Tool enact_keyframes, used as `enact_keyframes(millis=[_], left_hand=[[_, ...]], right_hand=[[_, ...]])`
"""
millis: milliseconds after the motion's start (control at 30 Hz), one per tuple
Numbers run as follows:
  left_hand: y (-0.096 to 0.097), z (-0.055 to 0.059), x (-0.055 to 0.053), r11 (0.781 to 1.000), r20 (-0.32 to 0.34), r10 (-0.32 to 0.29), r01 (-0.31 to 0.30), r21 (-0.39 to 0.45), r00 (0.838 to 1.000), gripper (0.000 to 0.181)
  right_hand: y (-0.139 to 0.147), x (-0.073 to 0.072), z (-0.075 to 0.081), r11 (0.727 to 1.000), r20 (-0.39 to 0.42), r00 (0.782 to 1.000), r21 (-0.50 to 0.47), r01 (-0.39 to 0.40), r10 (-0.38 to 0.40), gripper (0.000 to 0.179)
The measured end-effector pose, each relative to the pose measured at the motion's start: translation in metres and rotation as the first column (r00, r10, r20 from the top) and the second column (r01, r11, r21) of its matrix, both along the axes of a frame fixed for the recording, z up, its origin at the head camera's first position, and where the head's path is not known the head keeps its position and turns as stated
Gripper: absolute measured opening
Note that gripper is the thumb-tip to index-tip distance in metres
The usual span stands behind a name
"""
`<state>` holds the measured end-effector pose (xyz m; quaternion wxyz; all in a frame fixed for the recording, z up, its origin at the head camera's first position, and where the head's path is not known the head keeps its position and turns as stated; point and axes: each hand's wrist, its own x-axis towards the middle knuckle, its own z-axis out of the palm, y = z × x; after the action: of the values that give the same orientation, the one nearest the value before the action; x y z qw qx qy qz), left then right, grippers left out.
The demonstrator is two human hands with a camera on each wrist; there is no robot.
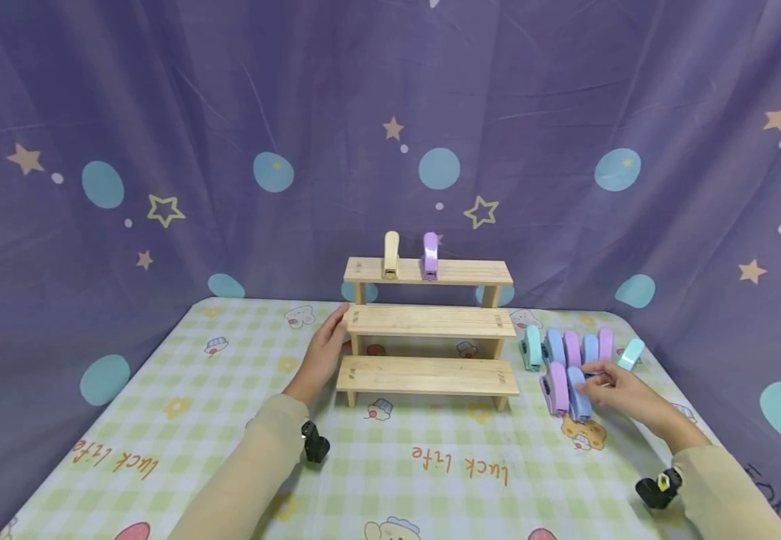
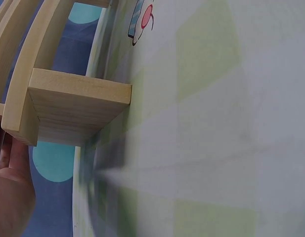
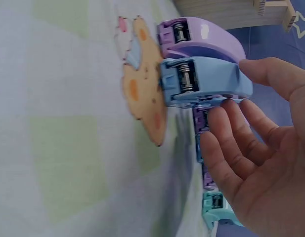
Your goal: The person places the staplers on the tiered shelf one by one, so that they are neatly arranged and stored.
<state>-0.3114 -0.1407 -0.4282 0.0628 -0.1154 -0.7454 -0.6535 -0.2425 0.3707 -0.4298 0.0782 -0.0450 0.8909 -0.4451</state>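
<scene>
In the head view my right hand (image 1: 611,390) is at a cluster of small pastel staplers on the right. It pinches the blue stapler (image 3: 216,76) in the front row, thumb on one side and fingertips on the other. A lilac stapler (image 3: 206,34) stands right beside that one. My left hand (image 1: 322,352) touches the left end of a three-tier wooden shelf (image 1: 427,321), at its middle tier. In the left wrist view the left hand's fairly straight fingers (image 2: 18,155) reach the plank's end; their tips are partly hidden.
On the top tier stand a cream stapler (image 1: 391,256) and a purple stapler (image 1: 430,256). Several more staplers form a back row, with a teal stapler (image 1: 532,349) nearest the shelf and a mint stapler (image 1: 630,354) at the far right. A checked cloth (image 1: 228,405) covers the table.
</scene>
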Motion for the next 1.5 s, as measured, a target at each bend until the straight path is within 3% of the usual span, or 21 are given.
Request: enact_keyframes(millis=[500,667,933,1500], left_hand=[[-0.003,-0.003,-0.001,0.999,0.029,-0.041,0.041,0.02,0.999,0.052],[-0.003,-0.002,0.0,0.998,0.03,-0.05,0.05,0.025,0.998,0.052],[0.0,-0.002,-0.001,1.0,0.003,-0.013,0.013,0.002,1.0,0.05],[-0.002,-0.001,0.001,0.999,0.026,-0.046,0.045,0.019,0.999,0.051]], right_hand=[[-0.005,0.009,-0.012,0.999,0.071,0.997,-0.027,0.027,-0.025,0.057],[-0.005,0.009,-0.014,0.999,0.058,0.998,-0.015,0.036,-0.035,0.053],[-0.006,0.01,-0.014,0.999,0.057,0.997,-0.004,0.053,-0.053,0.057],[-0.007,0.013,-0.008,0.999,0.027,0.999,0.012,0.046,-0.046,0.056]])
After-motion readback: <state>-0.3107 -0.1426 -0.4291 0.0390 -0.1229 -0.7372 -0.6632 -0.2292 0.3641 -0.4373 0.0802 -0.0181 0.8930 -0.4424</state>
